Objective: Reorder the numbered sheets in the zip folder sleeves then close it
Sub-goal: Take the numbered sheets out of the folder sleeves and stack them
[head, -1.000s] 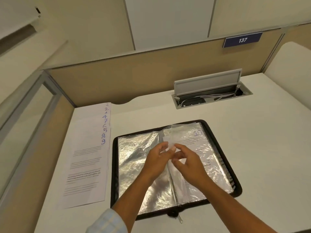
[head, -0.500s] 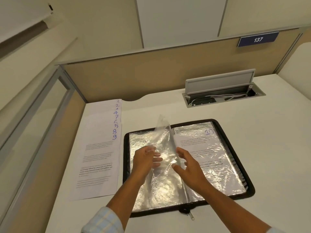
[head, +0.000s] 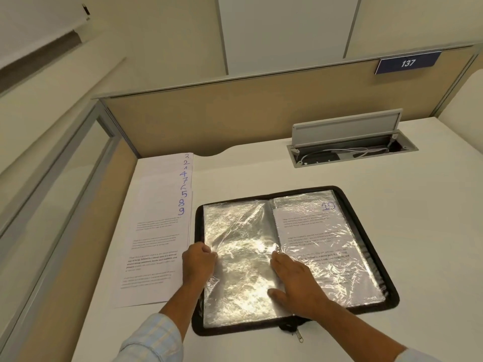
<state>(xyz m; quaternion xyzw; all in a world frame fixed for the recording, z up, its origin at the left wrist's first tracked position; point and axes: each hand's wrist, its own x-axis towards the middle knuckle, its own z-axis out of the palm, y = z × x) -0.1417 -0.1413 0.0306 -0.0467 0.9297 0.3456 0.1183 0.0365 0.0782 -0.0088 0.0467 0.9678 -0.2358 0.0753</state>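
- Black zip folder (head: 197,322) lies open before me, sheet 10 (head: 313,231) in its 3 o'clock side.
- Left hand (head: 198,262) pinches the clear sleeve (head: 243,231) at its 9 o'clock edge.
- Right hand (head: 295,278) presses it flat, fingers straight.

A white rectangular desk (head: 261,169) has an open grey metal cable hatch (head: 347,128) at its far right. A beige partition (head: 235,118) behind the desk bears a blue "137" plate (head: 407,63).

Office cubicle: partition (head: 235,118), number plate (head: 407,63), desk cable hatch (head: 350,142).
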